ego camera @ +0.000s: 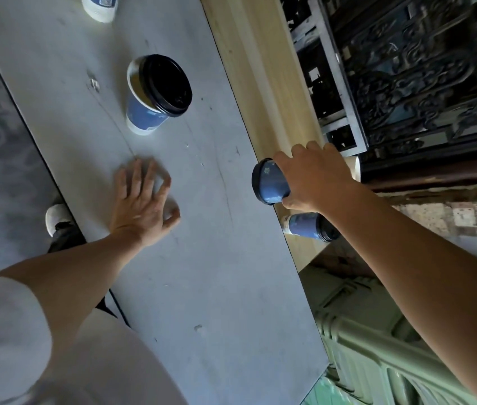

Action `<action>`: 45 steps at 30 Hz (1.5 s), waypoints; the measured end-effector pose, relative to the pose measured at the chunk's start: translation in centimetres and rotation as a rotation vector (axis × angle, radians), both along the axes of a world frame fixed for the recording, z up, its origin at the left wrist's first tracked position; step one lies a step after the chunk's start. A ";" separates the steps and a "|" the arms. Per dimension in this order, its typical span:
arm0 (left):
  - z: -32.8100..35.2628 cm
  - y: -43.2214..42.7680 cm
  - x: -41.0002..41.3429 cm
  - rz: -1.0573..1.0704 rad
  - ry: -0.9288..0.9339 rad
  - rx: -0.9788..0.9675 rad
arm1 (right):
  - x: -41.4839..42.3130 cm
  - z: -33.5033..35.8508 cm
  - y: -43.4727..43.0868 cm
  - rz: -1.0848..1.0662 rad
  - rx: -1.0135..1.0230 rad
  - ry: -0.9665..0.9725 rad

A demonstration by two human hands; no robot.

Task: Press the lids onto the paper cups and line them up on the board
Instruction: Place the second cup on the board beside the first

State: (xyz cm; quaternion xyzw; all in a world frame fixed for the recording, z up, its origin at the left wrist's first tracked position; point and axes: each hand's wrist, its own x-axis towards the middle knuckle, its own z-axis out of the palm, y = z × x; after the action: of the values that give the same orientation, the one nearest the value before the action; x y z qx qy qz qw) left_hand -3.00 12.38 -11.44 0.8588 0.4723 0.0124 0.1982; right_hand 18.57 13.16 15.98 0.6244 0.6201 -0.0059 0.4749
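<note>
My left hand is spread flat, palm down on the grey board, holding nothing. My right hand is wrapped around a blue paper cup with a black plastic lid, tipped on its side with the lid end toward the board, at the seam where the board meets the pale wooden table.

The board's right edge runs diagonally; the wood strip beyond it is narrow and ends at a drop-off. Wide bare stretch of board between my hands and toward me.

A second blue paper cup stands upright mid-board, beyond my left hand, black lid on but looking off-centre. A third blue lidded cup lies on its side on the wood strip, just under my right wrist. A white-bottomed blue cup is cut off at the far edge of the view; can't tell its lid state. Dark ornate metal railing is past the table edge. White shoe is on the floor left of the board.
</note>
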 end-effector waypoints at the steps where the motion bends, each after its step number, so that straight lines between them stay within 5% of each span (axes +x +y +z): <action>1: 0.0 0.0 0.0 -0.001 -0.001 0.005 | 0.1 0.0 -0.1 -0.006 0.002 0.006; 8: 0.0 0.0 0.1 -0.007 0.007 0.005 | 1.1 -0.6 -0.5 -0.054 -0.021 0.058; 12: -0.2 0.0 0.1 0.000 0.006 0.012 | 2.4 -0.7 -0.3 -0.432 0.049 0.332; 15: 0.0 0.0 0.1 0.002 0.010 -0.010 | 4.3 -1.7 -0.3 -0.817 0.278 0.615; 19: -0.1 0.0 0.2 0.007 0.021 0.011 | 7.6 -4.5 -0.1 -1.051 0.674 0.810; 28: -0.3 0.0 0.3 0.024 0.006 0.031 | 13.9 -14.0 -0.1 -1.510 1.461 1.027; 35: -0.4 0.1 0.5 0.037 0.030 0.048 | 10.9 -16.9 -1.5 -1.632 1.508 0.823; 45: -1.0 0.0 0.5 0.038 0.032 0.093 | 11.4 -18.7 -1.3 -1.817 1.527 1.050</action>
State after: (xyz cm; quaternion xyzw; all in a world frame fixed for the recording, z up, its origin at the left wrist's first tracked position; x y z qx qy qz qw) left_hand -2.49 12.33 -12.46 0.8581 0.4904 0.0245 0.1504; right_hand 29.97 11.84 -2.77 0.8533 -0.0654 -0.2137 -0.4712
